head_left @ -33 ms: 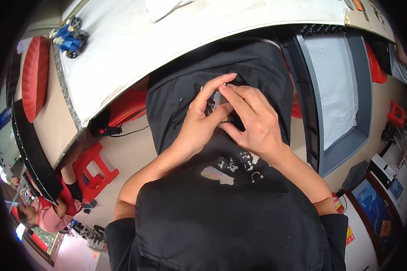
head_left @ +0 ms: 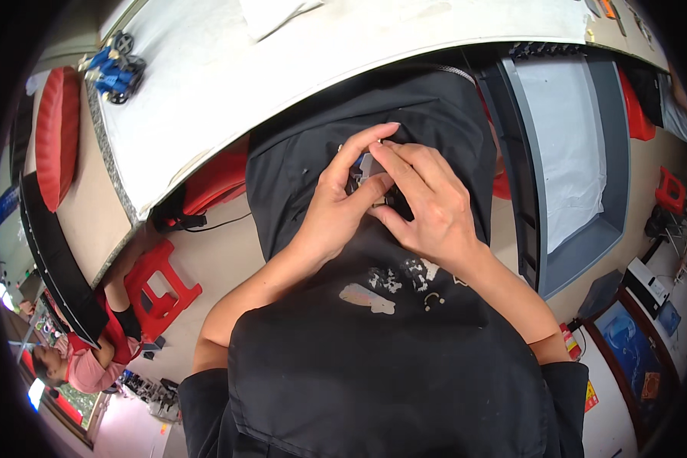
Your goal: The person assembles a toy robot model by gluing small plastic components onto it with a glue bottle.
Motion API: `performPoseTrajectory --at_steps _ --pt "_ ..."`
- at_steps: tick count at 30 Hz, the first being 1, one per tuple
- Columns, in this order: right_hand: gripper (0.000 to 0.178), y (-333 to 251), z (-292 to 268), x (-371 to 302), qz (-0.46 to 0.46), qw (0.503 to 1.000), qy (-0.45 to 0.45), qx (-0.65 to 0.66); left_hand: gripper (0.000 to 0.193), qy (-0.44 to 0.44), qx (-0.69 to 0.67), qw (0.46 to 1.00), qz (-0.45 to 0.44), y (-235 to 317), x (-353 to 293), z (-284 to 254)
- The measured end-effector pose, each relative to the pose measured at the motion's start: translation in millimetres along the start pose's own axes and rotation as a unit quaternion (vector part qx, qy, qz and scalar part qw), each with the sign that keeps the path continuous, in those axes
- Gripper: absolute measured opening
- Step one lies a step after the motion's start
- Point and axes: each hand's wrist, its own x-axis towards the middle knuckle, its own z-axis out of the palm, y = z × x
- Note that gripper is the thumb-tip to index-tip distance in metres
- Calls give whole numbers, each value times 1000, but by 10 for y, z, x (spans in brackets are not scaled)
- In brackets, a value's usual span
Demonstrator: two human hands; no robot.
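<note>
Over my lap, both hands close round a small toy-like piece (head_left: pixel 367 166) with grey, dark and blue parts, most of it hidden by the fingers. My left hand (head_left: pixel 334 208) grips it from the left, thumb across the near side and index finger arched over the far side. From the right, my right hand (head_left: pixel 433 197) curls over it, its fingertips meeting the left index finger at the top. Under the hands lies a black apron (head_left: pixel 389 351) with pale, worn patches.
A white-covered table (head_left: pixel 206 84) curves across the front, with blue toys with black wheels (head_left: pixel 116 72) at its left end. At right stands a grey tray (head_left: pixel 580 256) lined with white sheeting. A red stool (head_left: pixel 160 290) and a seated person (head_left: pixel 88 366) are at left.
</note>
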Motion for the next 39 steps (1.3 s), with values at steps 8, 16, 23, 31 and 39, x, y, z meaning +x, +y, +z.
performPoseTrajectory --at_steps 8,16,23,31,39 --pt "60 413 9 200 94 995 3 32 47 26 73 996 -33 69 465 -92" --pt "57 356 131 117 152 986 10 71 48 -18 173 984 20 -42 355 -187" --pt "56 354 189 84 107 992 29 66 47 21 208 977 49 -39 328 -94" --pt "61 317 230 105 81 995 25 54 38 118 18 992 -39 -122 320 -54" --pt "64 302 244 97 74 996 20 49 41 109 11 994 -30 -114 301 -76"
